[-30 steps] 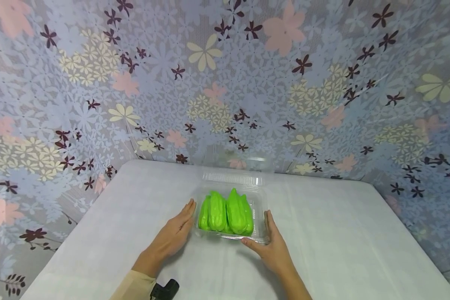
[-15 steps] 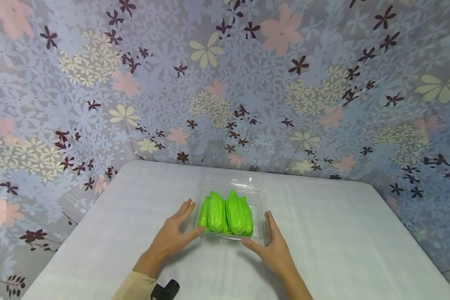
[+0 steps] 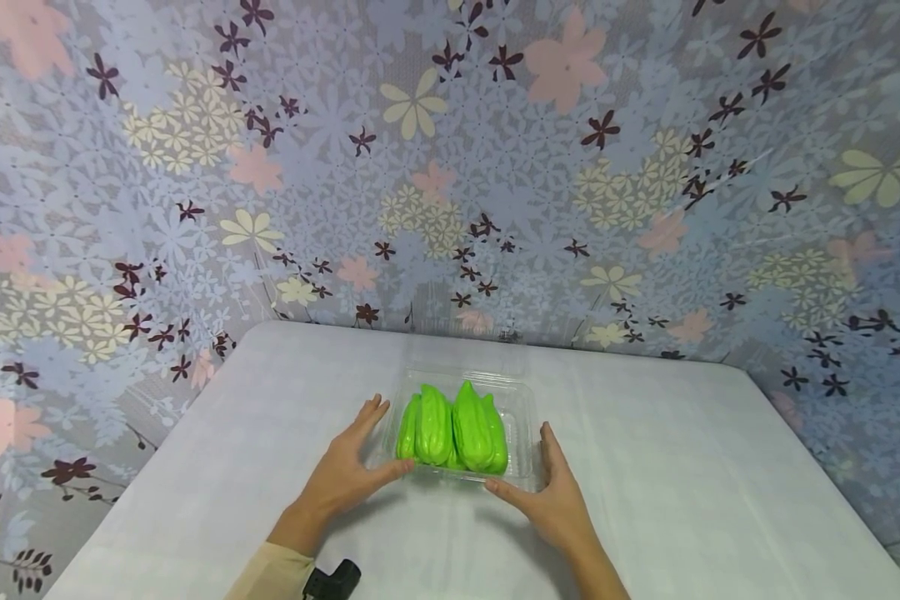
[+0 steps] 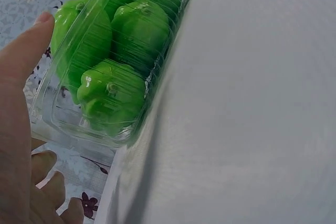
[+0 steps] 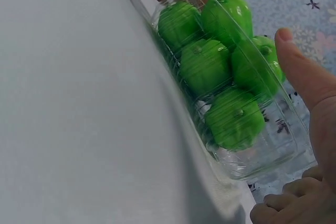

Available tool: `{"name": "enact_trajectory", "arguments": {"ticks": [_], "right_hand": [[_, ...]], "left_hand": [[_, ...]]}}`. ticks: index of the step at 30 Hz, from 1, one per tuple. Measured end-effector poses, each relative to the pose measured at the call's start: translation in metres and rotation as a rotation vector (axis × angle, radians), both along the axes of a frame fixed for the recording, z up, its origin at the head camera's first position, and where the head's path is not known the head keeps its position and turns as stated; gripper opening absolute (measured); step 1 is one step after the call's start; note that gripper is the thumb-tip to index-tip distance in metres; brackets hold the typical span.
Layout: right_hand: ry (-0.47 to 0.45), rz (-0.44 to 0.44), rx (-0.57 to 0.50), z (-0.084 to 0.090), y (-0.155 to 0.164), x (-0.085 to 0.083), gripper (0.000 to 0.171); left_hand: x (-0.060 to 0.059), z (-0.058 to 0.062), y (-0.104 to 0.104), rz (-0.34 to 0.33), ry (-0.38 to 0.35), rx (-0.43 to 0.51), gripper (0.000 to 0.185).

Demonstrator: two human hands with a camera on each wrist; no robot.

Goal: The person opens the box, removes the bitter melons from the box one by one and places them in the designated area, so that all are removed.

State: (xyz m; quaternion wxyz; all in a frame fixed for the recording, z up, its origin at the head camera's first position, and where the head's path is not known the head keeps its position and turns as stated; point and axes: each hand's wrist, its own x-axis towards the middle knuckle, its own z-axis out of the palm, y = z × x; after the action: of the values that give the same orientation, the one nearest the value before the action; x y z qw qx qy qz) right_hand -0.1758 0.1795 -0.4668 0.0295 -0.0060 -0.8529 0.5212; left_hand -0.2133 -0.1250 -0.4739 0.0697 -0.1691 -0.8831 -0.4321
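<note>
Clear container [image 3: 521, 423] lies between left hand [image 3: 347, 473], at its eight o'clock, and right hand [image 3: 557, 500], at four; both spread, gripping nothing.

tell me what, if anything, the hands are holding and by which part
Nothing is visibly gripped. The left hand and right hand flank the box at its ends, thumbs by its near edge; whether either touches it cannot be told.

Green vegetables [image 3: 472, 429] in box [image 3: 521, 427], left hand [image 3: 345, 472], right hand [image 3: 558, 498] alongside, contact unclear
</note>
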Motion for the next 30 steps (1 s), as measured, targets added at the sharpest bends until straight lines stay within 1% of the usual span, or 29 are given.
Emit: {"name": "enact_trajectory", "arguments": {"ticks": [8,13,20,22,27,30], "right_hand": [[0.007,0.016,-0.050,0.000,0.005,-0.003,0.127],[0.010,0.023,-0.056,0.002,0.005,-0.004,0.127],[0.011,0.022,-0.063,0.008,0.007,-0.002,0.128],[0.015,0.021,-0.064,0.010,0.008,-0.002,0.129],[0.022,0.028,-0.055,0.015,0.010,-0.002,0.130],[0.018,0.032,-0.050,0.019,0.011,-0.001,0.130]], "left_hand": [[0.000,0.001,0.001,-0.010,-0.008,0.029,0.107],[0.000,0.003,0.001,-0.021,-0.015,0.045,0.111],[0.000,0.004,0.003,-0.018,-0.020,0.051,0.117],[0.000,0.005,0.003,-0.023,-0.020,0.059,0.117],[0.001,0.010,0.006,-0.037,0.009,0.063,0.118],[0.001,0.014,0.007,-0.038,0.014,0.046,0.119]]}}
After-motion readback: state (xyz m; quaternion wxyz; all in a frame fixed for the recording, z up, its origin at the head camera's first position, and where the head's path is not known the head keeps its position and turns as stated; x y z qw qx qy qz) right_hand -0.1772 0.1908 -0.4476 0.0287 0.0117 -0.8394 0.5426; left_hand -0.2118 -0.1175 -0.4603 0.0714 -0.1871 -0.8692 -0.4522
